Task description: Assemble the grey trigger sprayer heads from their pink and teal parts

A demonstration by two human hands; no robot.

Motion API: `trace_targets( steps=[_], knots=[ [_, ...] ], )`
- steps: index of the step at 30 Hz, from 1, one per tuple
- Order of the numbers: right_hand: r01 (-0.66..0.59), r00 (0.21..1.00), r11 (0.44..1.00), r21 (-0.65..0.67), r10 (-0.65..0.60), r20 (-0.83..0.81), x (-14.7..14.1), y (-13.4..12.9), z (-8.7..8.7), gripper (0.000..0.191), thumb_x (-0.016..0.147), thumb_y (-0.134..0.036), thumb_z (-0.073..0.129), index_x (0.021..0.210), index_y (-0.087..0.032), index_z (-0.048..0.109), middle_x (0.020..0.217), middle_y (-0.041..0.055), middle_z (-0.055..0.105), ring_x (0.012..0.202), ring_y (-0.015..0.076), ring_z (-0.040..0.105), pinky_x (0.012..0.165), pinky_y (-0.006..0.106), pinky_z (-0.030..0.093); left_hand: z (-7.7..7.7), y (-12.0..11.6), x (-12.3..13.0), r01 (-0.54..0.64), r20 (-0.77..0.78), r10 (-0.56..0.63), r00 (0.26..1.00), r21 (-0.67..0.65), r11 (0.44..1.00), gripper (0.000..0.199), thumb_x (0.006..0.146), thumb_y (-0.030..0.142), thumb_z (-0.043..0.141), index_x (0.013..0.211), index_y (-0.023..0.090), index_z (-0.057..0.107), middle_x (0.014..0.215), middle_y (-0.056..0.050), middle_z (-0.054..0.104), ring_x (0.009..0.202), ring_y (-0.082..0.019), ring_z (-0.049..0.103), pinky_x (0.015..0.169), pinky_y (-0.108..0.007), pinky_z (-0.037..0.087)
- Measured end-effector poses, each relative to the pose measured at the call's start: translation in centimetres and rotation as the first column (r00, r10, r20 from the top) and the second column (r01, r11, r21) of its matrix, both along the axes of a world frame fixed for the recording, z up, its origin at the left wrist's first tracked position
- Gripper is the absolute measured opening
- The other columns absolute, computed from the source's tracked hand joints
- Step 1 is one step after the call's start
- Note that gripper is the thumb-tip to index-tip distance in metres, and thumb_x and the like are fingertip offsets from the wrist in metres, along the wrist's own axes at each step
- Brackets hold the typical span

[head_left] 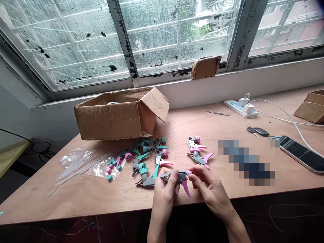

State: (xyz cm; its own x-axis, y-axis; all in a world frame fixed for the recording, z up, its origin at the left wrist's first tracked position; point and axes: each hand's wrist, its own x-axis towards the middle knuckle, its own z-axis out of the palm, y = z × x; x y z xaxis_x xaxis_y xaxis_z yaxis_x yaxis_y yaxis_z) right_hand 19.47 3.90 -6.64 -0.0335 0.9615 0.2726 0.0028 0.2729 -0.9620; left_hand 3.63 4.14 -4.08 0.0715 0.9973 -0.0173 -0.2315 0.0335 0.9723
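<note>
A grey spray head with a pink trigger (182, 178) is held over the table's front edge. My left hand (165, 189) is closed around its grey body, thumb on top. At its pink nozzle end, my right hand (209, 185) has its thumb and index finger pinched together; whether they grip the nozzle is hard to see. Just beyond my left hand lie several grey spray heads with teal triggers (148, 180) and others with pink ones. Two grey and pink spray heads (199, 157) rest beyond my right hand.
An open cardboard box (108, 121) stands at the back left. Plastic tubes (76, 165) and small caps (109, 178) lie on clear bags at left. A power strip (240, 108), keys (258, 131), a phone (301, 152) and a blurred-out item are at right.
</note>
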Motion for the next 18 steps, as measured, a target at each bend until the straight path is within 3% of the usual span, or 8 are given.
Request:
trace_targets(
  steps=[3, 6, 10, 12, 15, 18],
  knots=[
    [-0.009, 0.995, 0.999, 0.035, 0.006, 0.098, -0.01, 0.10, 0.18, 0.025, 0.102, -0.043, 0.057, 0.098, -0.021, 0.065, 0.077, 0.0000, 0.062, 0.063, 0.0141, 0.056, 0.058, 0.025, 0.046, -0.05, -0.09, 0.13, 0.010, -0.005, -0.010, 1.000, 0.008, 1.000, 0.045, 0.090, 0.055, 0.070, 0.078, 0.020, 0.045, 0.050, 0.010, 0.040, 0.042, -0.004, 0.026, 0.043, -0.020, 0.016],
    [-0.009, 0.981, 0.996, 0.091, -0.009, 0.194, -0.11, 0.22, 0.28, 0.038, 0.107, -0.041, 0.046, 0.076, -0.021, 0.057, 0.064, -0.0032, 0.052, 0.057, 0.0131, 0.048, 0.055, 0.027, 0.038, -0.17, -0.19, 0.21, 0.018, -0.017, -0.018, 1.000, 0.002, 1.000, 0.043, 0.089, 0.052, 0.072, 0.076, 0.020, 0.046, 0.050, 0.011, 0.039, 0.042, -0.004, 0.026, 0.045, -0.020, 0.018],
    [0.027, 0.977, 0.994, 0.106, -0.048, 0.206, -0.30, 0.33, 0.23, 0.049, 0.108, -0.042, 0.042, 0.064, -0.022, 0.047, 0.059, -0.0040, 0.045, 0.054, 0.0126, 0.044, 0.054, 0.027, 0.035, -0.26, -0.34, 0.19, 0.020, -0.007, -0.020, 1.000, -0.008, 1.000, 0.043, 0.087, 0.051, 0.074, 0.076, 0.019, 0.048, 0.050, 0.011, 0.038, 0.042, -0.003, 0.025, 0.045, -0.020, 0.020],
    [0.020, 0.984, 0.997, 0.075, -0.034, 0.177, -0.32, 0.29, 0.25, 0.046, 0.107, -0.044, 0.044, 0.068, -0.021, 0.052, 0.059, -0.0043, 0.046, 0.053, 0.0123, 0.045, 0.053, 0.026, 0.036, -0.20, -0.37, 0.15, 0.014, -0.017, -0.014, 1.000, -0.003, 1.000, 0.042, 0.089, 0.052, 0.073, 0.077, 0.019, 0.048, 0.049, 0.011, 0.039, 0.042, -0.003, 0.025, 0.045, -0.020, 0.020],
    [-0.021, 0.995, 0.999, 0.027, 0.018, 0.103, -0.26, 0.15, 0.37, 0.031, 0.105, -0.046, 0.051, 0.093, -0.021, 0.064, 0.071, -0.0021, 0.057, 0.059, 0.0132, 0.055, 0.055, 0.024, 0.043, -0.12, -0.30, 0.07, 0.005, -0.027, -0.004, 1.000, 0.009, 1.000, 0.040, 0.090, 0.053, 0.070, 0.081, 0.019, 0.049, 0.049, 0.011, 0.041, 0.042, -0.004, 0.026, 0.045, -0.021, 0.019],
    [-0.059, 0.997, 0.998, -0.012, 0.059, 0.042, -0.16, -0.01, 0.46, 0.027, 0.101, -0.046, 0.059, 0.110, -0.022, 0.065, 0.083, 0.0010, 0.064, 0.070, 0.0154, 0.063, 0.060, 0.023, 0.050, -0.20, -0.16, 0.02, -0.001, -0.009, 0.001, 1.000, 0.020, 1.000, 0.040, 0.091, 0.054, 0.070, 0.085, 0.020, 0.049, 0.048, 0.011, 0.041, 0.041, -0.004, 0.025, 0.045, -0.021, 0.017]
  ],
)
